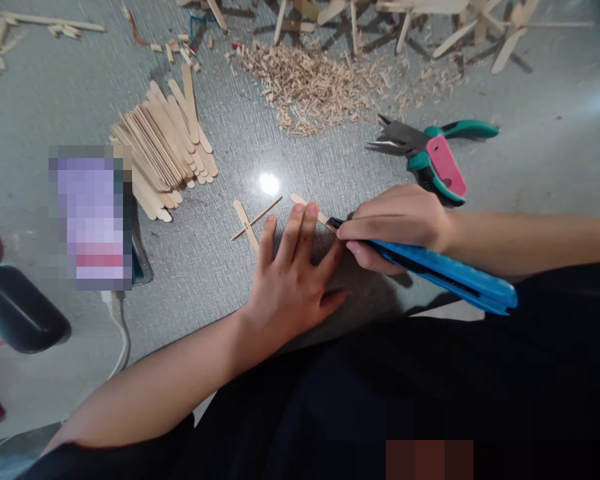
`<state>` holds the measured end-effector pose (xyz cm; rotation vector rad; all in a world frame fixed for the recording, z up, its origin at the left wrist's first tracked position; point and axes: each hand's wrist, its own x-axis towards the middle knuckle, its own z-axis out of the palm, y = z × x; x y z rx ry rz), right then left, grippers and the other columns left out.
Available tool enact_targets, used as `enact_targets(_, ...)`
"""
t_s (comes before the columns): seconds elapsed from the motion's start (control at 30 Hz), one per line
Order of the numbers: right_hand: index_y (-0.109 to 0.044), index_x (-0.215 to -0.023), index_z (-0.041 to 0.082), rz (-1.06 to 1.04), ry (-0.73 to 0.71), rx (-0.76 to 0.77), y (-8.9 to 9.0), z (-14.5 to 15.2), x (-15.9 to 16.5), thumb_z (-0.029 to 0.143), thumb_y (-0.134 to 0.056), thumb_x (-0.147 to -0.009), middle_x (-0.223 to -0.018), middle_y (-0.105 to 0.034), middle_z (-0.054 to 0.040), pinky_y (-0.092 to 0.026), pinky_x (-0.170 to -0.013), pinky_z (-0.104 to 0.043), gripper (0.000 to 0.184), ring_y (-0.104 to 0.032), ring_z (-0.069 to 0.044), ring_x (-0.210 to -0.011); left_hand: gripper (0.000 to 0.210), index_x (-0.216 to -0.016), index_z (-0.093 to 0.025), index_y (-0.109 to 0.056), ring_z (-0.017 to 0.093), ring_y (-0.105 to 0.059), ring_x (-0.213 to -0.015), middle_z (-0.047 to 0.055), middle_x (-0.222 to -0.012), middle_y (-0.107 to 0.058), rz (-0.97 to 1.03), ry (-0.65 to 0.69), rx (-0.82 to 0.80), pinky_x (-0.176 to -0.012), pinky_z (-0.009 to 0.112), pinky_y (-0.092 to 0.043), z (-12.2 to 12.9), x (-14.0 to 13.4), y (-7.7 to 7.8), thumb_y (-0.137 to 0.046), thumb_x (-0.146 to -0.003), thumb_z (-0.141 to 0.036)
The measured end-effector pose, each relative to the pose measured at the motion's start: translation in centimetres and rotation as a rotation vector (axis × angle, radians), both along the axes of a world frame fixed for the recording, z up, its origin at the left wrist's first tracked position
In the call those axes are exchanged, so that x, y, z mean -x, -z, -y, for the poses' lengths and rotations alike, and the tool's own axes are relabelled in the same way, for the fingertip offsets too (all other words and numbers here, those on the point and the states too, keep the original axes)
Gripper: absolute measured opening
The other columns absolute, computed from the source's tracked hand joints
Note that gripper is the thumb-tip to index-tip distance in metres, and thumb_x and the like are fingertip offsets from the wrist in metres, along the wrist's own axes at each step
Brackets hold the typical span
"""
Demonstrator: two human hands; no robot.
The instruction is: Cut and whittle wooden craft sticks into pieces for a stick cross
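My right hand [400,223] is wrapped round a blue utility knife [443,272], its black tip touching a wooden craft stick [305,202]. My left hand [295,270] lies with fingers spread over the table, pressing that stick down and partly hiding it. By the left little finger, a second craft stick [239,212] is crossed by a thin wooden strip [270,208]; its lower end runs under the hand. A pile of craft sticks [160,147] lies beyond, up and to the left.
Pliers with green and pink handles [445,157] lie beyond my right hand. Wood shavings [320,87] are heaped farther back, before several stick assemblies [405,20]. At left are a blurred-out phone [143,257] with a white cable [123,333] and a black case [23,310].
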<state>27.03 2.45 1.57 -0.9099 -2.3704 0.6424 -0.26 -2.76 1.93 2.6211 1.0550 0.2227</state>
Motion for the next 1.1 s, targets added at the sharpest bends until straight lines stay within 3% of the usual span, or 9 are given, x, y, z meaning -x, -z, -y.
enact_targets(0.13, -0.065, -0.12, 0.03, -0.033, -0.1, -0.168, -0.06, -0.23, 0.08, 0.013, -0.07, -0.098, -0.077, -0.072, 0.005, -0.046, -0.05, -0.037, 0.029, -0.063, -0.018, -0.054, 0.101, -0.182, -0.024, -0.051, 0.052, -0.04, -0.181, 0.03, -0.193, -0.041, 0.007, -0.002, 0.009, -0.146, 0.075, -0.028, 0.05, 0.01, 0.03, -0.084, -0.1, -0.073)
enact_targets(0.4, -0.066, -0.12, 0.028, -0.028, -0.105, -0.179, -0.16, -0.43, 0.14, 0.018, -0.067, -0.106, -0.078, -0.071, 0.0044, -0.047, -0.05, -0.036, 0.018, -0.063, -0.018, -0.056, 0.099, -0.181, -0.024, -0.052, 0.052, -0.041, -0.181, 0.03, -0.194, -0.039, 0.009, -0.004, 0.007, -0.146, 0.076, -0.028, 0.06, 0.02, 0.06, -0.084, -0.1, -0.072)
enact_targets(0.93, -0.068, -0.124, 0.032, -0.009, -0.097, -0.12, -0.03, -0.21, -0.17, 0.015, -0.078, -0.093, -0.083, -0.075, 0.0045, -0.048, -0.053, -0.04, 0.037, -0.067, -0.021, -0.058, 0.104, -0.185, -0.025, -0.047, 0.054, -0.039, -0.182, 0.03, -0.195, -0.038, 0.016, -0.002, 0.032, -0.147, 0.077, -0.028, 0.08, 0.04, 0.08, -0.086, -0.1, -0.071)
enact_targets(1.1, -0.068, -0.122, 0.031, -0.025, -0.086, -0.144, -0.03, -0.31, -0.02, 0.017, -0.071, -0.099, -0.081, -0.075, 0.0042, -0.048, -0.052, -0.04, 0.027, -0.066, -0.02, -0.058, 0.106, -0.185, -0.025, -0.047, 0.052, -0.04, -0.182, 0.03, -0.194, -0.039, 0.014, -0.001, 0.017, -0.147, 0.076, -0.028, 0.04, 0.11, 0.06, -0.087, -0.099, -0.072)
